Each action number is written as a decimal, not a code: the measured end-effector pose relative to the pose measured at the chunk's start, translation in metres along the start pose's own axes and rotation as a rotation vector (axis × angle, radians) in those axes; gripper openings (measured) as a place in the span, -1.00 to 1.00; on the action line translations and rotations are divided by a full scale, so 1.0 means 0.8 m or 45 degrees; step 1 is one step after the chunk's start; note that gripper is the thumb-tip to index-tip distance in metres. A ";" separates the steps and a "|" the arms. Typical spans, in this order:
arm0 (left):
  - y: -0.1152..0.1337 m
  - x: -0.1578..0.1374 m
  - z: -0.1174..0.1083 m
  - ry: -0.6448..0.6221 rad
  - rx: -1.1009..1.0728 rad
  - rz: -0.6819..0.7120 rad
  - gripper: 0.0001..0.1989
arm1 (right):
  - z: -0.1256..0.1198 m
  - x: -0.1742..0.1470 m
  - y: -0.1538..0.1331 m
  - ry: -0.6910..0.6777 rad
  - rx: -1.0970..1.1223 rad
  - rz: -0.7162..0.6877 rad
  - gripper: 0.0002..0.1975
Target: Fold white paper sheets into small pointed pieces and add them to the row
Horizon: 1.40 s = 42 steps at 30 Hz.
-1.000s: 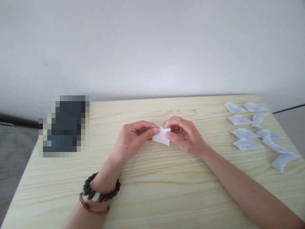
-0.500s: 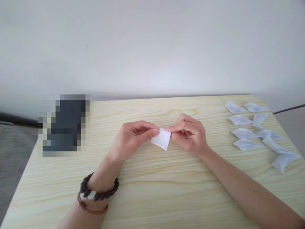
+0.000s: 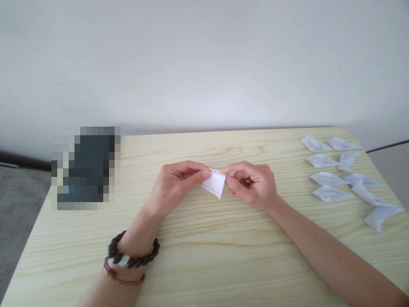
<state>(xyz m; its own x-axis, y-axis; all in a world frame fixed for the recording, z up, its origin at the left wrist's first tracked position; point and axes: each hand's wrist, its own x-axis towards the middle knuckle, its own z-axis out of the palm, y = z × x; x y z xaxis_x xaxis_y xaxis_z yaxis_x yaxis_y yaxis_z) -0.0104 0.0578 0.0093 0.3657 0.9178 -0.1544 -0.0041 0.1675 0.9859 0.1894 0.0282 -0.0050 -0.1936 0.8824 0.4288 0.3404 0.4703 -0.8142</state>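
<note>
Between my two hands, above the middle of the table, is a small piece of folded white paper (image 3: 216,182) with a pointed corner hanging down. My left hand (image 3: 180,183) pinches its left edge between thumb and fingers. On the other side, my right hand (image 3: 252,181) pinches the upper right edge with thumb and index finger. A dark line or crease runs along the paper's lower left side. The fingers behind the paper are partly hidden.
Several folded white paper pieces (image 3: 330,192) lie in rows at the table's right side. A dark, pixelated rectangular object (image 3: 89,170) is at the back left. The light wood table (image 3: 204,264) meets a pale wall (image 3: 204,64) behind.
The paper has shifted slightly left and up, its lower corner turning a little. My right hand's fingers have changed their grip on its edge, with the thumb now more in view.
</note>
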 end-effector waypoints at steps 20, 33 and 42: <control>-0.003 0.000 0.005 0.027 0.027 0.024 -0.89 | 0.000 0.000 0.002 0.001 0.001 0.064 -0.92; -0.005 -0.001 0.011 0.173 0.099 0.058 -0.89 | 0.003 0.002 0.003 0.012 0.154 0.279 -0.82; -0.004 -0.005 0.013 0.197 0.227 0.118 -0.88 | 0.004 0.005 0.000 -0.080 0.096 0.380 -0.87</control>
<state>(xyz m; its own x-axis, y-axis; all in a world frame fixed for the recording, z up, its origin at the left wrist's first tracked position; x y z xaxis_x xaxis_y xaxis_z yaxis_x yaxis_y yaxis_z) -0.0025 0.0501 0.0073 0.2248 0.9727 -0.0578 0.1383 0.0268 0.9900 0.1857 0.0314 -0.0050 -0.1530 0.9778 0.1434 0.3219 0.1865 -0.9282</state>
